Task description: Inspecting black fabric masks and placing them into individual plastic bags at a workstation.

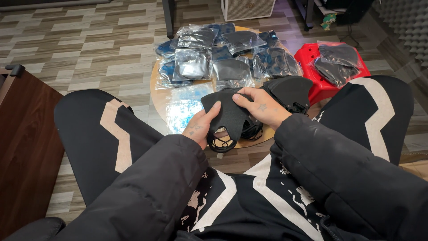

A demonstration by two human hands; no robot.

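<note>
Black mask [229, 115], between both hands' grip

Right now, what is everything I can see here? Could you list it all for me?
black mask: one, black, held in both hands
loose masks: small stack, black, right side of table
bagged masks: many, clear bags, far half of table
round table: one, light wood, between the knees
red stool: one, red, right of table, bagged masks on it
cabinet: one, dark brown, far left
left hand: on mask's left edge
right hand: on mask's top
</note>
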